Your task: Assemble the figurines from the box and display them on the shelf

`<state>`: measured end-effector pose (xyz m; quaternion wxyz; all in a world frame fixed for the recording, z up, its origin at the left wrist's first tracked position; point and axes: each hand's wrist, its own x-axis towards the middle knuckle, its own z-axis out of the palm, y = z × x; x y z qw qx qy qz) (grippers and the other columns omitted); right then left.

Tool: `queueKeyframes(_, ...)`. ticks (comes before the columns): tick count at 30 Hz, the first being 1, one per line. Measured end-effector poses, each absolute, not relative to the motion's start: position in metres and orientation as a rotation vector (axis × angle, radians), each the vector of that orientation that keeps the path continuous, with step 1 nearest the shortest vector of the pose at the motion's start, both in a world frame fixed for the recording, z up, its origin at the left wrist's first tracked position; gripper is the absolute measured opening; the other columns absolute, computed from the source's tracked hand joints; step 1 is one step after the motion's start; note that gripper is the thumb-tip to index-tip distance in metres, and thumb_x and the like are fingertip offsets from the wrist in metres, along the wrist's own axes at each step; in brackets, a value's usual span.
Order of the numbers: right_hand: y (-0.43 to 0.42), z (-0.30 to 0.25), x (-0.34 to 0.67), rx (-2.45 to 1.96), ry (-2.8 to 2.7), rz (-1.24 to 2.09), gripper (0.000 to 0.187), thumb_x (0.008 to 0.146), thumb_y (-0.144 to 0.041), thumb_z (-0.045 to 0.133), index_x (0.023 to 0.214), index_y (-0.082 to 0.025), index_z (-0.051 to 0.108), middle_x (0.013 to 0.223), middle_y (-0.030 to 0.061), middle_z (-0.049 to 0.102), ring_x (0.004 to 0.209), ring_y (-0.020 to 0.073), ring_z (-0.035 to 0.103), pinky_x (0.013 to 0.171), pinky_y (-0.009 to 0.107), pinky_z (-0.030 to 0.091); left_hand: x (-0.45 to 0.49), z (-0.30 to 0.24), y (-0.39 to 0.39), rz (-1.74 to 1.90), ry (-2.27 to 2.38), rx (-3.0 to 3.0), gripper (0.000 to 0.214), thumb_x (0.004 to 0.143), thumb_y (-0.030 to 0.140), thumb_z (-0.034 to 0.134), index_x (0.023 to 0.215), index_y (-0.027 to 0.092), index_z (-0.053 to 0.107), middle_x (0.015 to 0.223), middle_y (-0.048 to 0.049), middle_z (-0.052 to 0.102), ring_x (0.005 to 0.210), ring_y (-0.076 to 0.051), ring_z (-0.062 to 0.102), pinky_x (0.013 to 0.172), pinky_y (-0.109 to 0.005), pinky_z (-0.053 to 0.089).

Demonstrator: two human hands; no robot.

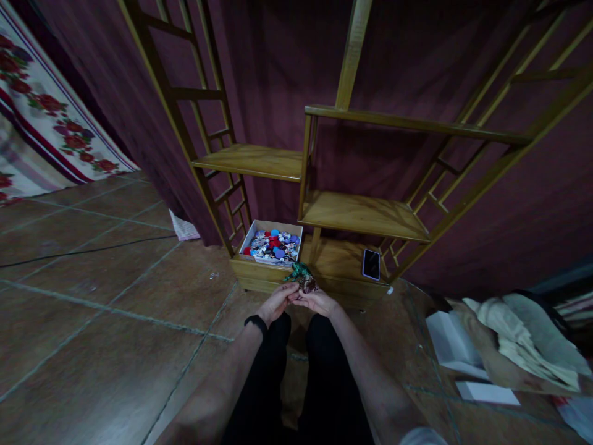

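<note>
The left hand point(277, 303) and right hand point(321, 302) meet above the knees, fingers closed on a small green-and-brown figure point(302, 277) that sticks up beyond the fingertips, just before the box of colourful pieces point(272, 243) on the shelf point(343, 260).

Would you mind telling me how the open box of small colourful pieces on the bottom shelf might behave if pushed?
The box looks filled nearly to its rim, so it is probably heavy for its size and would slide rather than tip. It has no lid, so the pieces could spill if jolted. Its thin white walls may flex.
</note>
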<state>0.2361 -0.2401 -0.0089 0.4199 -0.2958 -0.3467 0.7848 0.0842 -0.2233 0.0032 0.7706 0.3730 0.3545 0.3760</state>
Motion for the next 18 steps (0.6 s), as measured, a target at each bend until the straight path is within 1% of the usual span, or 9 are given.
queueKeyframes(2,-0.240,-0.009,0.235,-0.736,-0.867,1.984,0.032,0.067,-0.023,0.070,0.097,-0.013,0.062,0.090,0.0081,0.068,0.091,0.0197,0.063,0.091,0.041,0.044,0.086,0.003,-0.223,0.814,0.776,0.818,0.022,0.062,0.035,0.072,0.069,0.015,0.067,0.060,-0.0039,0.063,0.057,-0.013,0.056,0.055,-0.024,0.040)
queueKeyframes(4,-0.240,-0.009,0.234,-0.735,-0.877,1.987,0.032,0.067,-0.023,0.070,0.097,-0.014,0.062,0.090,0.0072,0.067,0.091,0.0194,0.063,0.090,0.040,0.045,0.087,0.002,-0.222,0.823,0.784,0.819,0.021,0.061,0.034,0.073,0.068,0.014,0.067,0.056,-0.0027,0.061,0.054,-0.012,0.055,0.053,-0.023,0.039)
queueKeyframes(6,-0.239,-0.009,0.233,-0.747,-0.888,1.978,0.033,0.067,-0.023,0.070,0.098,-0.015,0.062,0.091,0.0066,0.067,0.090,0.0190,0.063,0.089,0.040,0.046,0.089,0.001,-0.222,0.851,0.793,0.808,0.020,0.061,0.032,0.073,0.070,0.015,0.068,0.060,-0.0030,0.062,0.056,-0.012,0.056,0.054,-0.023,0.039)
queueKeyframes(11,-0.237,-0.012,0.234,-0.808,-0.895,1.923,0.036,0.062,-0.023,0.073,0.096,-0.017,0.063,0.099,0.0064,0.065,0.096,0.0198,0.060,0.090,0.040,0.045,0.091,-0.005,-0.220,0.951,0.814,0.758,0.024,0.060,0.029,0.074,0.079,0.016,0.069,0.079,-0.0057,0.068,0.070,-0.015,0.060,0.066,-0.026,0.043)
queueKeyframes(13,-0.235,-0.015,0.237,-0.837,-0.894,1.890,0.038,0.059,-0.022,0.074,0.095,-0.017,0.064,0.101,0.0064,0.064,0.096,0.0199,0.059,0.090,0.040,0.045,0.090,-0.009,-0.217,1.026,0.837,0.733,0.025,0.058,0.029,0.075,0.078,0.015,0.069,0.079,-0.0054,0.069,0.071,-0.015,0.060,0.069,-0.026,0.043)
queueKeyframes(16,-0.233,-0.019,0.243,-0.914,-0.867,1.813,0.039,0.058,-0.022,0.074,0.095,-0.016,0.063,0.100,0.0068,0.064,0.091,0.0182,0.060,0.090,0.041,0.044,0.089,-0.013,-0.212,1.157,0.902,0.692,0.026,0.055,0.027,0.077,0.077,0.015,0.068,0.074,-0.0039,0.068,0.070,-0.014,0.060,0.071,-0.027,0.043)
queueKeyframes(18,-0.232,-0.021,0.246,-0.951,-0.834,1.750,0.042,0.058,-0.020,0.074,0.098,-0.019,0.060,0.100,0.0056,0.063,0.089,0.0164,0.061,0.090,0.040,0.044,0.088,-0.016,-0.210,1.203,0.945,0.687,0.030,0.053,0.026,0.078,0.078,0.015,0.067,0.071,-0.0030,0.067,0.069,-0.013,0.059,0.070,-0.027,0.043)
